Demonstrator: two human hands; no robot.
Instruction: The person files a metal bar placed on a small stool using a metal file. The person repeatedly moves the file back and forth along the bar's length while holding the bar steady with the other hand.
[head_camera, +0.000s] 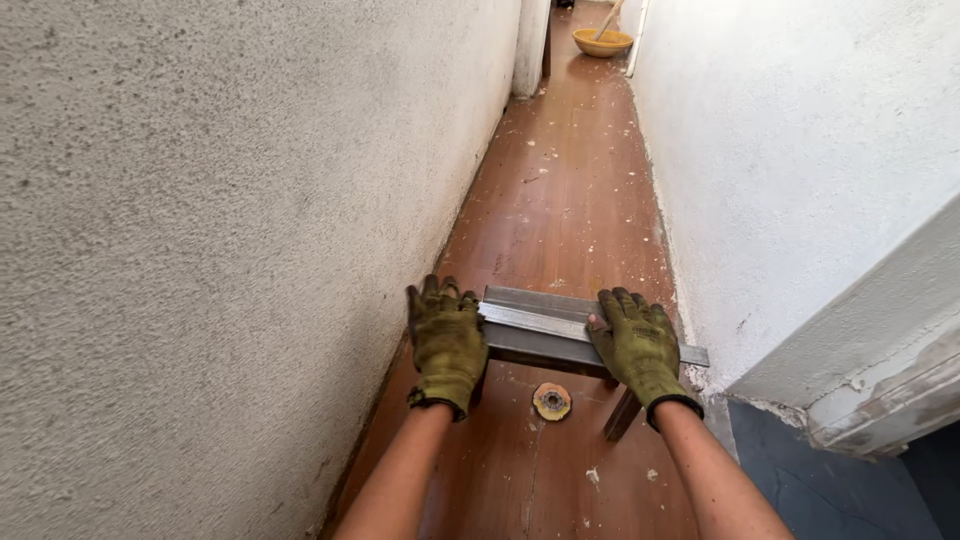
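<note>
Olive-green work gloves cover both hands. The left hand (446, 343) lies flat, fingers spread, over the left end of a grey metal stand (545, 335); the right hand (638, 346) presses palm-down on its right part, fingers extended, not curled around it. The stand sits across a narrow corridor, on a brown floor (560, 200). Below it lies a small round disc (552, 401). Rough plastered walls (230, 230) flank both sides. Far ahead rests a yellow bowl (603, 42).
</note>
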